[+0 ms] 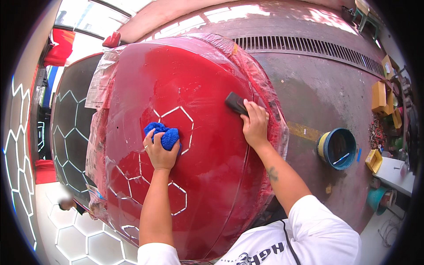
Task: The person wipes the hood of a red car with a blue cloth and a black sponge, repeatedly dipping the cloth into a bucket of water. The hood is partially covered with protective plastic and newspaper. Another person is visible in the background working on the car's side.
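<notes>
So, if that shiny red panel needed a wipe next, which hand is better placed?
Probably the left hand: it holds the bunched blue cloth on the red panel. The right hand is occupied gripping a dark block toward the panel's right side.

The car hood is glossy deep red, fading to a duller, pinkish red near its left edge, with bright white hexagon outlines mirrored in its middle and lower left; the bunched cloth over its middle is vivid royal blue; the sanding block toward its right edge is plain black; the masking newspaper along its left edge is off-white with grey print, reddened in places; the plastic film along its right edge is translucent, streaked pink and red; the windscreen is dark grey-green, patterned with pale hexagons; the T-shirt is white with black print.
</notes>
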`<state>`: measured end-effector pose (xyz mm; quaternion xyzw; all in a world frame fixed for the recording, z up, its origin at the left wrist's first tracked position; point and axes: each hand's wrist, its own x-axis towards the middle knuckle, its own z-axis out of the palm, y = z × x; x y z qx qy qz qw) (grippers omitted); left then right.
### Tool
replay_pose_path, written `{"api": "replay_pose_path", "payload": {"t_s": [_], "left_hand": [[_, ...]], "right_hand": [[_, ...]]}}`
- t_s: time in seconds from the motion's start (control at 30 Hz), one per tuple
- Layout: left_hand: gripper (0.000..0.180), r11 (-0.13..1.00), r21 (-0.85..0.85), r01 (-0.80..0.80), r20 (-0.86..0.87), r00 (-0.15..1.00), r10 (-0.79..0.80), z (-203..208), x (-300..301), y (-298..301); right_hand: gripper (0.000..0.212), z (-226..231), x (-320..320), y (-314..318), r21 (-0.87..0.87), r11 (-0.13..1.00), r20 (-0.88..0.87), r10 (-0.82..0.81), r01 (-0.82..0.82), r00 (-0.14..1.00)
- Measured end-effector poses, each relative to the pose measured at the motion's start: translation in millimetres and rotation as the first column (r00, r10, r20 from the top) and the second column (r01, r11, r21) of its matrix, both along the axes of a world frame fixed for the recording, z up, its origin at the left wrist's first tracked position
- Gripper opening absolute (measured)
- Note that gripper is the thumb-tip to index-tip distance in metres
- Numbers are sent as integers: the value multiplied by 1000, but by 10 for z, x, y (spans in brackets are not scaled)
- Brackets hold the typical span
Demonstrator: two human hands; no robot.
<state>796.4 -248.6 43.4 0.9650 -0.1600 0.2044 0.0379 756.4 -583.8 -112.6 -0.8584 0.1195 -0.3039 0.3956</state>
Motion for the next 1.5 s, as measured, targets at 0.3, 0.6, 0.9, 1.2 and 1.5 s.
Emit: {"api": "replay_pose_path", "payload": {"t_s": [0.3, 0.6, 0.9, 1.2, 1.5], "left_hand": [[60, 1000, 18, -12, -12, 1000, 12, -11, 19, 31], [59, 1000, -19, -7, -14, 1000, 7, -18, 17, 23], [61, 996, -1, 89, 30, 996, -89, -79, 242, -121], [58, 1000, 28, 12, 8, 1000, -13, -105, 5, 25], [61, 994, 50, 102, 138, 985, -108, -143, 212, -1]], "right_hand": [[71, -20, -645, 315, 28, 996, -4, 88, -87, 996], [65, 129, -51, 72, 2, 1000, -28, 6, -6, 1000], [58, 102, 765, -480, -104, 993, 51, -46, 51, 998], [65, 27, -1468, 640, -12, 966, 26, 259, -259, 966], [49, 61, 464, -73, -164, 984, 87, -51, 65, 995]]}}
